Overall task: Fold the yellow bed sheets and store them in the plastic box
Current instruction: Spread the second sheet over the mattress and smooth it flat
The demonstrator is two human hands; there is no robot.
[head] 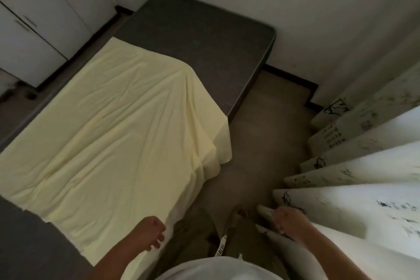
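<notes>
Beside mattress (200,36) edge, yellow sheet (109,132)

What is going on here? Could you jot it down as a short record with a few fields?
Place: dim bedroom, seen from above
Bed: dark mattress, far end bare
Sheet: yellow sheet spread flat over the near part, right edge hanging over the side
Left hand: at the sheet's near edge, fingers curled; grip unclear
Right hand: beside the patterned curtain; contact unclear
Plastic box: not in view
Folding: not yet visible
</notes>
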